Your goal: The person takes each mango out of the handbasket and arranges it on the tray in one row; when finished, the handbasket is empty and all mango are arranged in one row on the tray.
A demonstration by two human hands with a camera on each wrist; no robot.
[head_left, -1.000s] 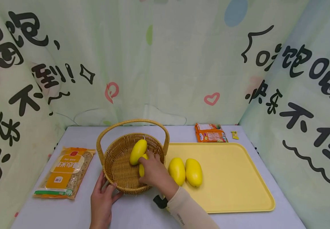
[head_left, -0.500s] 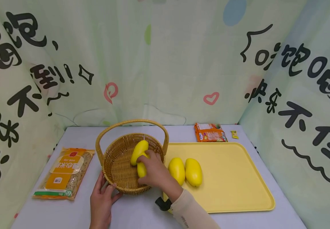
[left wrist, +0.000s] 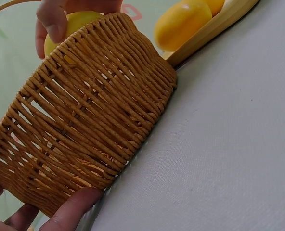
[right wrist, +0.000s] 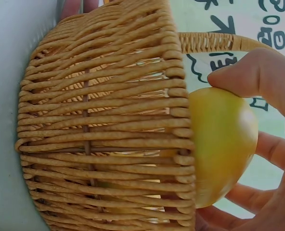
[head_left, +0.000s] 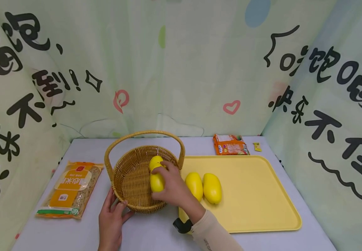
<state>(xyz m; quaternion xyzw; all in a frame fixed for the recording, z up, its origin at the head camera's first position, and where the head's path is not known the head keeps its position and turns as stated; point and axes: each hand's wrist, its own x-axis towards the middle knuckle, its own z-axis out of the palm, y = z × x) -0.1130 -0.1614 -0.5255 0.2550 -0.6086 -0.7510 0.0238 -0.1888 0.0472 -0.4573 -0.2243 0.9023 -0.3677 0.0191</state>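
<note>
A round wicker basket [head_left: 133, 174] with a tall arched handle stands left of the yellow tray. My left hand [head_left: 111, 219] holds its front left side, fingers and thumb spread around the woven wall [left wrist: 84, 110]. Over the right part of the basket, my right hand [head_left: 172, 186] grips a yellow mango [head_left: 157, 183]. In the right wrist view this mango [right wrist: 224, 144] rises above the rim, with thumb and fingers around it. Another yellow mango [head_left: 155, 161] is inside the basket just behind, partly hidden. Two more mangoes, one at left [head_left: 194, 185] and one at right [head_left: 212, 188], lie on the tray.
The yellow tray [head_left: 256, 195] fills the table's right side. A bag of grain [head_left: 71, 190] lies left of the basket. Behind the tray are an orange snack packet [head_left: 230, 145] and a small yellow wrapped piece [head_left: 257, 146]. Printed curtains surround the table.
In the basket, the rear mango has shifted right, towards my right hand, and is now more hidden. The gripped mango shows more. My right forearm has moved slightly right; my left hand keeps its place.
</note>
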